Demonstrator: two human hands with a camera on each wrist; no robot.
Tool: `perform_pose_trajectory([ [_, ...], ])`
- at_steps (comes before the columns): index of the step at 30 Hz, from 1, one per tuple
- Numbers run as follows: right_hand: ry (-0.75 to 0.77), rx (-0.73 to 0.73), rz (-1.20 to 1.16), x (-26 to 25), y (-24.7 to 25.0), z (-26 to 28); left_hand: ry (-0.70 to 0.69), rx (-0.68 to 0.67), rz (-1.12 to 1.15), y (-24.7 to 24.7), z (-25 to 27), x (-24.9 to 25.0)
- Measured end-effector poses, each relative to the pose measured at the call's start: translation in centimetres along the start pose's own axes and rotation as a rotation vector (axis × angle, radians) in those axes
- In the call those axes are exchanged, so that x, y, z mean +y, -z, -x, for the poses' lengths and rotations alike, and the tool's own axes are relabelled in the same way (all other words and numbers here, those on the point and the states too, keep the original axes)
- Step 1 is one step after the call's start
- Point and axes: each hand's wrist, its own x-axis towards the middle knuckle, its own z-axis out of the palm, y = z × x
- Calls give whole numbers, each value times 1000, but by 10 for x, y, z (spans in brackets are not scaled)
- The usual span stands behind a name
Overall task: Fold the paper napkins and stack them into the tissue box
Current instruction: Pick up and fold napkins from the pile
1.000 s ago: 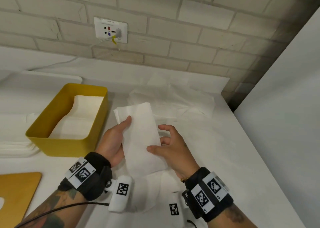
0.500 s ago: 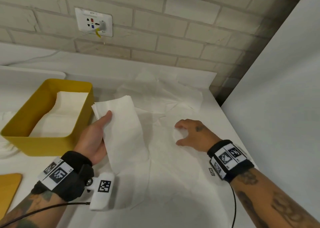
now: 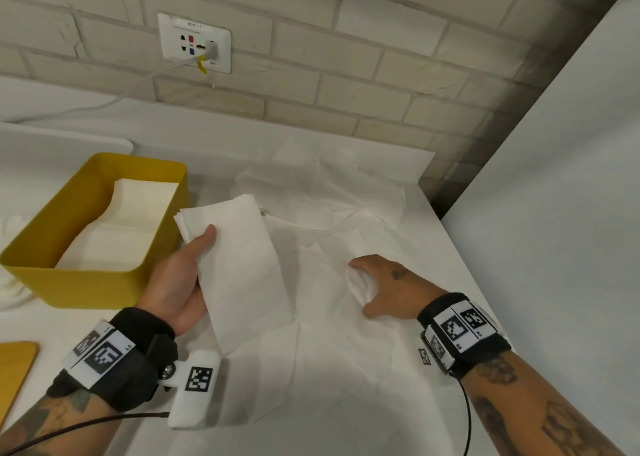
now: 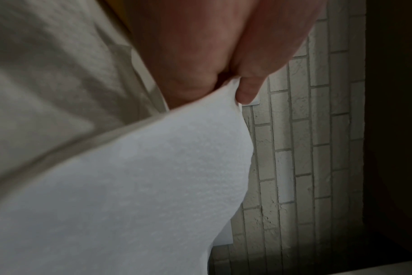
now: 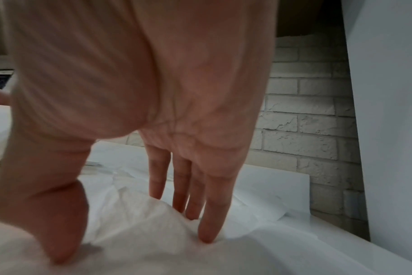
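My left hand (image 3: 202, 247) holds a folded white napkin (image 3: 242, 268) up off the table, thumb on top, just right of the yellow tissue box (image 3: 69, 284). In the left wrist view the thumb (image 4: 247, 89) pinches the napkin (image 4: 141, 186) at its edge. Folded napkins (image 3: 128, 227) lie stacked inside the box. My right hand (image 3: 363, 287) is down on a loose, unfolded napkin (image 3: 332, 334) spread on the table. Its fingers (image 5: 207, 225) and thumb bunch a ridge of that paper (image 5: 134, 221) between them.
More crumpled napkins (image 3: 329, 199) lie toward the brick wall. A wooden board (image 3: 14, 369) sits at the lower left, with white paper (image 3: 10, 282) left of the box. A white panel (image 3: 554, 213) borders the table on the right. A wall socket (image 3: 194, 43) has a cable plugged in.
My right hand let go of the folded napkin, moved right and came down on the loose napkin, which now bunches between thumb and fingers. The left hand keeps holding the folded napkin beside the box.
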Motion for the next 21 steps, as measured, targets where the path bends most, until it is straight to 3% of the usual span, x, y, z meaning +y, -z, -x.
perform_pose_trajectory([
  [5,27,18,-89,-3,1,9,13,3,-6,-2,0,-2],
  [15,-81,31,-147,-33,-5,-7,21,-12,6,0,4,-3],
  [18,-35,153,-319,-28,-3,-5,16,-17,10,1,4,-1],
  [21,32,429,-636,-25,6,4,7,-21,-3,0,4,2],
])
